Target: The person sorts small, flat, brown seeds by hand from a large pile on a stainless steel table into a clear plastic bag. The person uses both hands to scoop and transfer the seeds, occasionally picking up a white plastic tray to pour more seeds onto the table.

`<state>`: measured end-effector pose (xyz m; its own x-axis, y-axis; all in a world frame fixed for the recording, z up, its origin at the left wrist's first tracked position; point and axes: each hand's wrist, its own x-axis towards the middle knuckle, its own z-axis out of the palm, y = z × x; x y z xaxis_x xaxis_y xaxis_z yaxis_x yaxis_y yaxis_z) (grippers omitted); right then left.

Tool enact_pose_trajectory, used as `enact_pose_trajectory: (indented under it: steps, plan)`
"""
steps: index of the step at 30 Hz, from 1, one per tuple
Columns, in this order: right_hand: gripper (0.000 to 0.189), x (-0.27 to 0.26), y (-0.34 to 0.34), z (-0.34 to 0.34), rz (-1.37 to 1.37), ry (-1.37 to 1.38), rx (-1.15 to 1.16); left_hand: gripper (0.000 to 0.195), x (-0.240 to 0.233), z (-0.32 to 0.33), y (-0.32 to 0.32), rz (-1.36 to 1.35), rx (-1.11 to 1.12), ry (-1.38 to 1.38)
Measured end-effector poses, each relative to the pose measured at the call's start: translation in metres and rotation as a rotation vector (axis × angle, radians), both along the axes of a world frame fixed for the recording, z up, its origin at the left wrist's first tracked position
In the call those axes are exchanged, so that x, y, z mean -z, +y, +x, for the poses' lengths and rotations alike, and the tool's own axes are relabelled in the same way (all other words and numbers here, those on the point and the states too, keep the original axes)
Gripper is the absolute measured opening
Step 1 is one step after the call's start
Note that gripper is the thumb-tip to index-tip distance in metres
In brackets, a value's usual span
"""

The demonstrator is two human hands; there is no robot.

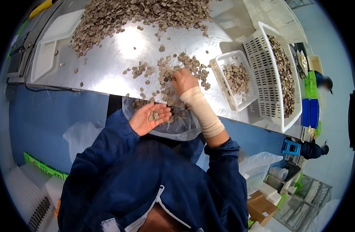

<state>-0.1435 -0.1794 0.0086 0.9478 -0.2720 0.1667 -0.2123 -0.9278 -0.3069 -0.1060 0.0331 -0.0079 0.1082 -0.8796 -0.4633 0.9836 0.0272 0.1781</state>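
Observation:
Palm up, my left hand (150,118) holds a few small round brownish slices (153,115) over a clear plastic bag (177,134) at the edge of the metal table (105,69). More slices lie inside that bag. My right hand (184,81), its wrist in a beige sleeve, rests with bent fingers on a loose cluster of the same slices (192,63); whether it pinches any is hidden. A clear plastic container (241,105) with slices stands right of it, beside a white slotted basket (263,84) filled with slices. A large heap of slices (148,11) covers the table's far side.
White plastic trays (44,62) lie at the table's left end, near a black cable. Plastic bags, a green crate (45,166) and a cardboard box (260,207) are on the floor. Two people in dark clothing are farther right, near blue bins (310,113) and a blue stool (291,147).

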Motion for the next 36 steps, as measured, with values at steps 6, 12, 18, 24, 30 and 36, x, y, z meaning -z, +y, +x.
enact_pose_trajectory:
  steps: [6, 12, 18, 24, 30, 36]
  plan:
    - [0.009, 0.001, -0.001, -0.013, 0.037, 0.028, 0.049, 0.045, -0.002, 0.001, 0.003, -0.029, -0.054, 0.039]
    - [0.013, -0.016, -0.005, -0.022, 0.312, 0.192, -0.056, 0.032, -0.008, 0.000, 0.004, -0.007, -0.064, -0.053]
    - [0.015, 0.003, -0.027, 0.021, 0.148, -0.064, 0.044, 0.031, -0.008, 0.003, 0.004, -0.018, -0.037, -0.015]
    - [0.010, 0.001, -0.017, 0.021, -0.022, 0.064, 0.029, 0.030, -0.003, 0.006, 0.009, 0.009, -0.057, -0.047]
    - [0.019, -0.026, 0.006, -0.001, 0.460, 0.151, -0.219, 0.032, -0.006, 0.006, 0.008, 0.004, -0.032, -0.019]
    - [0.019, -0.005, -0.026, 0.046, 0.280, 0.083, 0.093, 0.030, -0.001, 0.008, 0.008, 0.073, -0.030, -0.068]
